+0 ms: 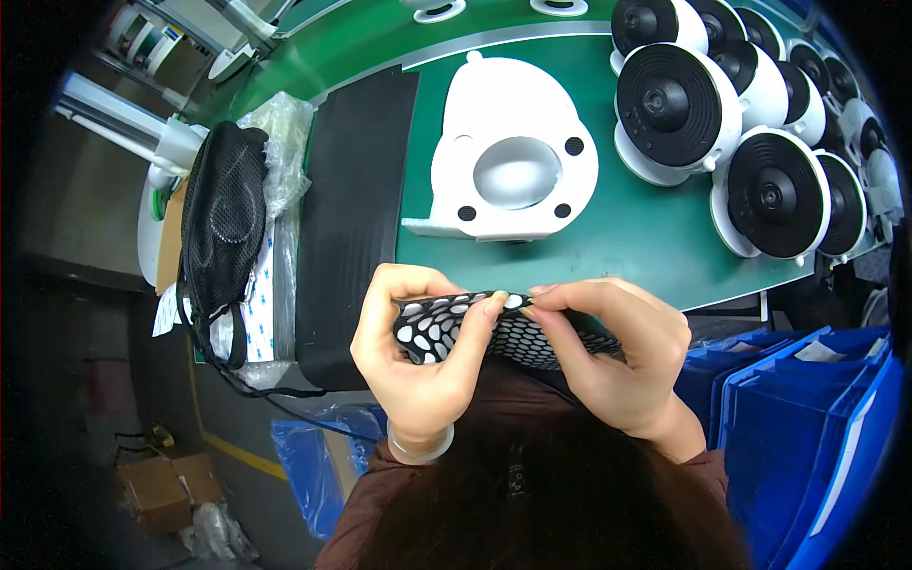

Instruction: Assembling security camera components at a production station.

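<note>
Dotted sheet clamped in grip of left hand; edge also pinched by right hand, fingertip contact partly hidden; white housing seen at twelve o'clock.

Smooth plastic housing; matt black mat; mesh cloth bag.

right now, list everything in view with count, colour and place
tabletop: one, green, under housing
dotted sheet: one, black and white, pinched at centre
housing: one, white with three black pads, middle of tabletop
round devices: over ten, white with black faces, right side
stand bases: two, white, top edge
flat mat: one, black, left of housing
mesh pouch: one, black, tabletop's left edge
plastic wrap: uncounted, clear, beside pouch
bins: several, blue, lower right
cardboard boxes: about two, brown, lower left
left hand: one, bare, on sheet's left
right hand: one, bare, on sheet's right
</note>
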